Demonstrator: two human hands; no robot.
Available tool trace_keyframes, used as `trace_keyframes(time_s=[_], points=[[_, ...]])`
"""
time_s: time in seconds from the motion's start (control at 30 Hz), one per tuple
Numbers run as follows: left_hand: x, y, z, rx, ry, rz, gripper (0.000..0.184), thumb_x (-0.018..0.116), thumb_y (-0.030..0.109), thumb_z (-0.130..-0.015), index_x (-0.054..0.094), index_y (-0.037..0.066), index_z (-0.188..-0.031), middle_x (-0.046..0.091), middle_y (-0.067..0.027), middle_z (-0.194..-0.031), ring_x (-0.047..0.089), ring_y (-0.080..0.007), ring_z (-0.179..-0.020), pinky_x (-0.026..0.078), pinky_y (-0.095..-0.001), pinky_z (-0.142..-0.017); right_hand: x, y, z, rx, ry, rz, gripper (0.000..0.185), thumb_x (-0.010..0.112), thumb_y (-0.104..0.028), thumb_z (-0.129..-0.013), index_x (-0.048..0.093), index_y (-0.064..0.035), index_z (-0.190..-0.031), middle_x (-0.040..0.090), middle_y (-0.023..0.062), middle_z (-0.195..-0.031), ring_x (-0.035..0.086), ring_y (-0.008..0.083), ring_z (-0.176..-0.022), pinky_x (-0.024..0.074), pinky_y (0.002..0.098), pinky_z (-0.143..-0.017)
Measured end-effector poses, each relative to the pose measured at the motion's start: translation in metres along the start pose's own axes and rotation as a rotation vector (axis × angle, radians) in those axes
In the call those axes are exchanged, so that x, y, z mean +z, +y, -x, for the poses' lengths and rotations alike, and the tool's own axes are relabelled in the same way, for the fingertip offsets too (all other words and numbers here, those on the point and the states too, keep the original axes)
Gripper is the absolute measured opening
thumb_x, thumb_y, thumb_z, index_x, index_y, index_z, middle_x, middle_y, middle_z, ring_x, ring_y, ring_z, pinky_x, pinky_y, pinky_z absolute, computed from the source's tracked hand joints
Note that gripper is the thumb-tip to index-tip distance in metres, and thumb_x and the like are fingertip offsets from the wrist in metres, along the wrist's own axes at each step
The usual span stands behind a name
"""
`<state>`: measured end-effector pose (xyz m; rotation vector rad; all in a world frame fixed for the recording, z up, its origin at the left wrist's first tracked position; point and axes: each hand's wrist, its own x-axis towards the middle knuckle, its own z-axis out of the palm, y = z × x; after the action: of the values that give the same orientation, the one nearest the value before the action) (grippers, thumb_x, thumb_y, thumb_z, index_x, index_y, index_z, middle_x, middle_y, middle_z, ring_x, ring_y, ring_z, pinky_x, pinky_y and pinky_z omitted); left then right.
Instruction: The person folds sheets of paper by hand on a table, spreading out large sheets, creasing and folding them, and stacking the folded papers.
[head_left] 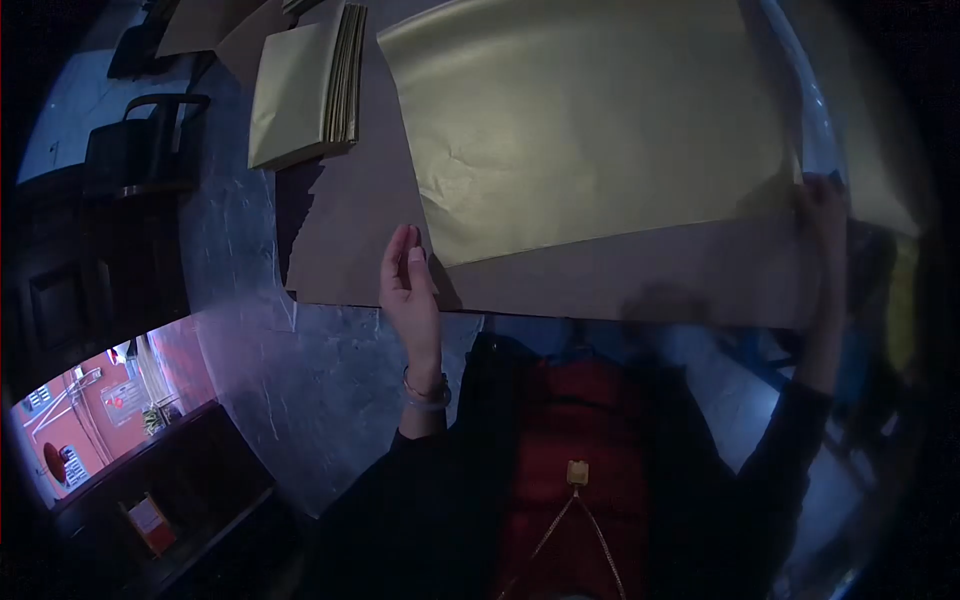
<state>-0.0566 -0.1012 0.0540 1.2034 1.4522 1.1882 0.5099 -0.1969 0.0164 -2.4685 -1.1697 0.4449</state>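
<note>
A large gold paper sheet (610, 120) lies over the brown table covering (600, 275), creased near its lower left side. My left hand (405, 270) is raised at that sheet's lower left corner, fingers together and thumb apart, holding nothing. At the opposite side, my right hand (825, 205) has its fingers closed at the lower right corner of the gold paper; dim light blurs the exact grip. Left of the large sheet sits a stack of folded gold paper (300, 95).
Clear plastic (815, 110) runs along the right side, with more gold material (880, 130) beyond it. A dark chair (140, 145) stands at left on the grey floor (300, 400). Lower left, a bright doorway (110, 410) shows past dark wooden furniture (200, 470).
</note>
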Motion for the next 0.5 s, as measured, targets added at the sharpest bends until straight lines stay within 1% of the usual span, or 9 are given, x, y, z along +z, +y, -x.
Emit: trace_keyframes(time_s=[0.07, 0.2, 0.3, 0.37, 0.5], points=[[0.001, 0.000, 0.000, 0.007, -0.006, -0.006, 0.036, 0.046, 0.008, -0.097, 0.045, -0.005, -0.130, 0.052, -0.0162, -0.129, 0.050, -0.0216, -0.121, 0.040, -0.0308, -0.102, 0.002, 0.010, -0.004, -0.060, 0.005, 0.015, 0.038, 0.063, -0.028, -0.084, 0.059, -0.0027, -0.113, 0.063, 0.0061, -0.083, 0.060, 0.0130, -0.076, 0.0467, 0.0280, -0.070], [0.001, -0.001, 0.000, 0.005, 0.000, 0.001, 0.035, 0.048, 0.008, -0.097, 0.046, -0.004, -0.129, 0.052, -0.0154, -0.129, 0.050, -0.0209, -0.121, 0.040, -0.0307, -0.102, 0.001, 0.006, -0.001, -0.073, -0.001, -0.036, 0.038, 0.063, -0.029, -0.084, 0.059, -0.0031, -0.112, 0.062, 0.0050, -0.081, 0.059, 0.0112, -0.075, 0.0467, 0.0277, -0.069], [0.003, 0.000, 0.001, 0.011, 0.003, -0.033, 0.034, 0.049, 0.007, -0.096, 0.047, -0.004, -0.128, 0.053, -0.0148, -0.128, 0.051, -0.0210, -0.120, 0.039, -0.0309, -0.103, 0.000, -0.006, 0.005, -0.039, 0.023, -0.033, 0.035, 0.063, -0.026, -0.084, 0.060, -0.0026, -0.110, 0.061, 0.0040, -0.080, 0.057, 0.0102, -0.072, 0.0459, 0.0261, -0.067], [0.004, 0.000, 0.002, 0.016, 0.001, -0.068, 0.034, 0.049, 0.007, -0.096, 0.048, -0.004, -0.128, 0.053, -0.0148, -0.128, 0.051, -0.0208, -0.120, 0.039, -0.0307, -0.102, -0.001, -0.005, 0.003, -0.006, -0.058, -0.182, 0.031, 0.063, -0.023, -0.085, 0.060, -0.0019, -0.108, 0.062, 0.0034, -0.079, 0.057, 0.0096, -0.071, 0.0458, 0.0252, -0.066], [0.004, -0.002, 0.002, 0.037, 0.001, -0.050, 0.034, 0.048, 0.007, -0.096, 0.048, -0.004, -0.128, 0.054, -0.0147, -0.128, 0.051, -0.0204, -0.119, 0.039, -0.0303, -0.102, -0.002, -0.007, 0.005, -0.030, -0.054, -0.186, 0.029, 0.063, -0.020, -0.085, 0.060, -0.0014, -0.107, 0.062, 0.0026, -0.076, 0.057, 0.0092, -0.069, 0.0457, 0.0242, -0.066]])
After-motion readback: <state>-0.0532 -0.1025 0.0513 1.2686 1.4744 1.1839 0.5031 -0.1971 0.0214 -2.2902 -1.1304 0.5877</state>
